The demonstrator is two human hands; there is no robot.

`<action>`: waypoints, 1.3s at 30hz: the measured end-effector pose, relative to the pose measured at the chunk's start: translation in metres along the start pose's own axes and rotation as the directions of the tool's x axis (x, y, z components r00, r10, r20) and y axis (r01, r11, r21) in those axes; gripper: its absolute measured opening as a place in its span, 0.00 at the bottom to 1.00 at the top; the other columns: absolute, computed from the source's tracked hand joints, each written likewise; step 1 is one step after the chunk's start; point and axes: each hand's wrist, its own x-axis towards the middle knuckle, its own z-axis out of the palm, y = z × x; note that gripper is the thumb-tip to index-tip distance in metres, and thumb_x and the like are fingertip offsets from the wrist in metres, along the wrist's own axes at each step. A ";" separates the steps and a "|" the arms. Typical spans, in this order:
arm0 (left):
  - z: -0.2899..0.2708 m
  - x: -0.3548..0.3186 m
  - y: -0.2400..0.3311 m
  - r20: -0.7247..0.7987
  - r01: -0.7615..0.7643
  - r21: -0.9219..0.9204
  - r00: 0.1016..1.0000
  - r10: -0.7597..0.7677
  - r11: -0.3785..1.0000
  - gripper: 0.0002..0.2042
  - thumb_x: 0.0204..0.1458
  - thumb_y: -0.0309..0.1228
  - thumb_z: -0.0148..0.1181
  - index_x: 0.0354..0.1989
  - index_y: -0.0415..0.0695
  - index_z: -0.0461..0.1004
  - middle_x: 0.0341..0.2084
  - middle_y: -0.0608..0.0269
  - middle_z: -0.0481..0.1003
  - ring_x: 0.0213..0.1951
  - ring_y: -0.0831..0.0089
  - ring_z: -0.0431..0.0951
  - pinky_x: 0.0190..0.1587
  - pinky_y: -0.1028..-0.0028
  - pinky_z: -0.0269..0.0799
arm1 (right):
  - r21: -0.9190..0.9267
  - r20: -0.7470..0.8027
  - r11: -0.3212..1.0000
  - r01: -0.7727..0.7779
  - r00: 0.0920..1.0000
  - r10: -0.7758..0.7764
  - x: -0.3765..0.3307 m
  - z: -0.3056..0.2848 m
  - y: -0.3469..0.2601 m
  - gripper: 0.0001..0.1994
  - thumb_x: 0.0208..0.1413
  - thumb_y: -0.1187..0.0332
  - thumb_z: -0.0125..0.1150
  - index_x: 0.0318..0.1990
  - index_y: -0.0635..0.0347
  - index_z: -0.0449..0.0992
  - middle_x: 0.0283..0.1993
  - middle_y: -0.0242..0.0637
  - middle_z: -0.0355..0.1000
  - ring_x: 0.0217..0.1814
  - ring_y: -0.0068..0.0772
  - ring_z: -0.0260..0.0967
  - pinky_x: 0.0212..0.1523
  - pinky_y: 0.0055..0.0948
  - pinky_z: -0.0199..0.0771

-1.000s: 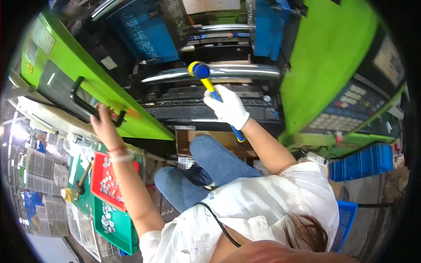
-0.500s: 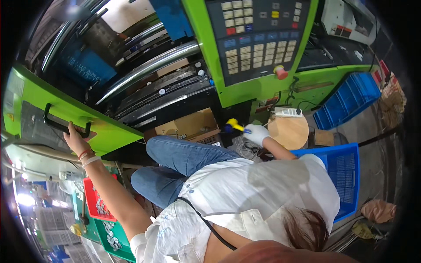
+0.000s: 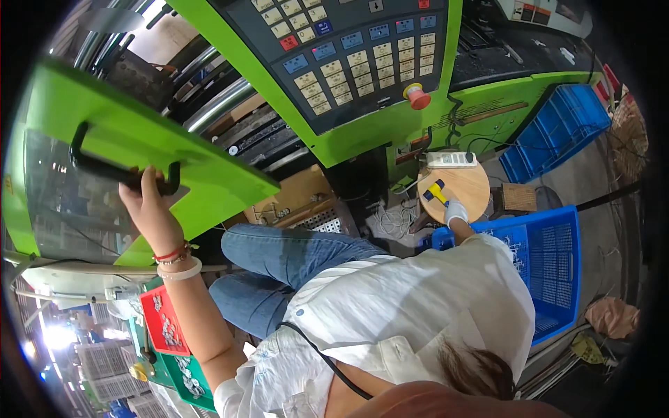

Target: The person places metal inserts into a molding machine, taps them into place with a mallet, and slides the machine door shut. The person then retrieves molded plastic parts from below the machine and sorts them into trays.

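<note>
My bare left hand (image 3: 152, 210) is wrapped round the black handle (image 3: 89, 159) of a green machine door (image 3: 217, 173) with a clear window. Bracelets circle that wrist. Over on the right, my right hand (image 3: 457, 211) wears a white glove and holds a small yellow and dark blue hammer (image 3: 435, 191). The hammer's head is over a round wooden stool top (image 3: 472, 189); whether it touches the wood I cannot tell. A white power strip (image 3: 449, 161) lies at the far edge of that stool.
A keypad panel (image 3: 362, 63) with a red knob (image 3: 418, 97) stands ahead. Blue crates (image 3: 557, 136) are at the right, one large blue basket (image 3: 554, 272) beside me. Red (image 3: 164, 320) and green (image 3: 187, 380) trays of small parts sit left. A cardboard box (image 3: 300, 191) is beyond my knees.
The door has swung or slid rightward with my left hand on its handle, covering more of the machine opening. My right hand has carried the hammer right, over the stool.
</note>
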 end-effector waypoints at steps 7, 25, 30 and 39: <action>0.068 -0.024 0.018 0.141 -0.113 0.052 0.985 0.104 0.992 0.11 0.53 0.23 0.56 0.43 0.38 0.63 0.35 0.66 0.68 0.37 0.78 0.68 0.43 0.78 0.65 | -0.052 -0.032 0.995 -0.081 0.996 0.079 -0.016 -0.007 0.001 0.15 0.50 0.68 0.58 0.47 0.57 0.73 0.52 0.49 0.68 0.56 0.51 0.66 0.54 0.41 0.68; -0.106 -0.115 -0.119 0.174 0.303 0.057 0.935 -0.308 0.951 0.18 0.56 0.21 0.52 0.56 0.38 0.66 0.50 0.60 0.72 0.53 0.74 0.71 0.55 0.76 0.67 | 0.226 0.324 0.316 0.922 0.234 -0.916 -0.112 0.054 -0.335 0.10 0.55 0.67 0.53 0.43 0.54 0.75 0.46 0.44 0.72 0.50 0.50 0.69 0.52 0.39 0.69; -0.247 -0.274 -0.264 -0.605 0.662 -0.087 0.559 -0.567 0.745 0.11 0.57 0.26 0.53 0.47 0.37 0.71 0.39 0.64 0.75 0.40 0.78 0.75 0.44 0.79 0.71 | 0.103 0.311 0.373 0.922 0.327 -0.892 -0.123 0.105 -0.397 0.11 0.55 0.64 0.52 0.43 0.52 0.75 0.47 0.45 0.72 0.50 0.50 0.69 0.51 0.41 0.69; -0.310 -0.249 -0.346 -0.220 0.565 0.760 0.688 -0.692 0.321 0.14 0.52 0.32 0.54 0.45 0.42 0.72 0.38 0.47 0.76 0.42 0.52 0.77 0.44 0.59 0.72 | 0.003 0.341 0.282 0.959 0.264 -0.902 -0.138 0.225 -0.528 0.13 0.54 0.60 0.51 0.43 0.53 0.75 0.44 0.49 0.73 0.50 0.52 0.70 0.51 0.41 0.69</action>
